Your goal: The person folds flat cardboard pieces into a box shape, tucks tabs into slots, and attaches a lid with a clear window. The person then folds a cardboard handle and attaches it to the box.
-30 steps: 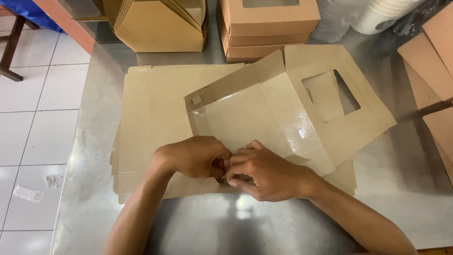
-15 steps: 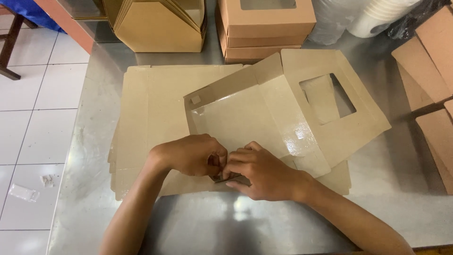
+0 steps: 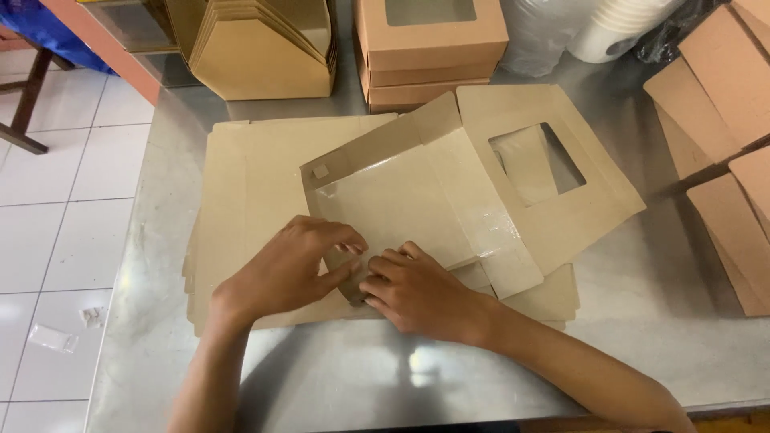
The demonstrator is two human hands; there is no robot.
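Under both hands' fingers [image 3: 346, 247]: near corner of half-folded window box [image 3: 449, 200].

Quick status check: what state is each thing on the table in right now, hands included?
Windowed box: half-folded, lid open and lying back, near corner under the fingers.
Left hand: pressing the near corner flap.
Right hand: pinching the same corner.
Flat blanks: unfolded, stacked under the box.
Finished boxes: closed, stacked.
Metal table: bearing it all.
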